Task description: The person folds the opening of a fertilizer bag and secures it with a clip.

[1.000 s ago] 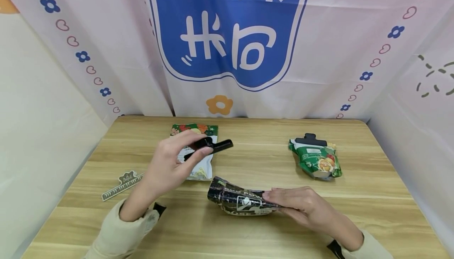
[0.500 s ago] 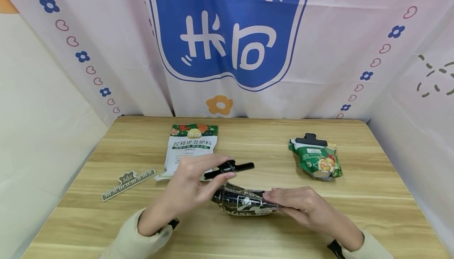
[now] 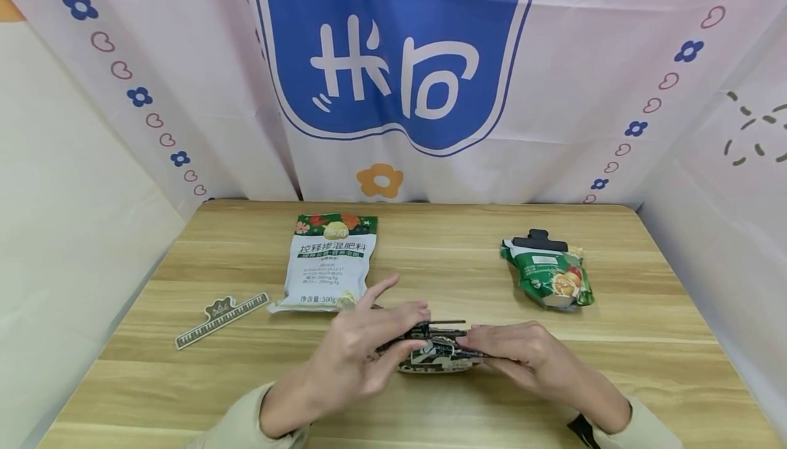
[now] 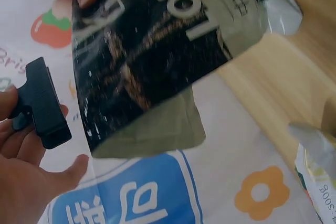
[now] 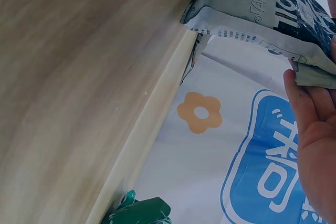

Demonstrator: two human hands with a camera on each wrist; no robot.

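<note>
a person's left hand (image 3: 359,350) pinches a black clip (image 4: 47,103) by its handles, one finger stretched clear, while the right hand (image 3: 529,357), fingers and thumb nearly together, grips the flattened end of a dark bag (image 3: 436,368). the bag sits between both sets of fingers, its free edge just beside the clip, a gap showing in the left wrist view. its glossy film looks soft, slick and easily creased, the body likely weightier; the flat folded edge seems the surest hold. the clip appears stiff and light, best squeezed at its handles.
</note>
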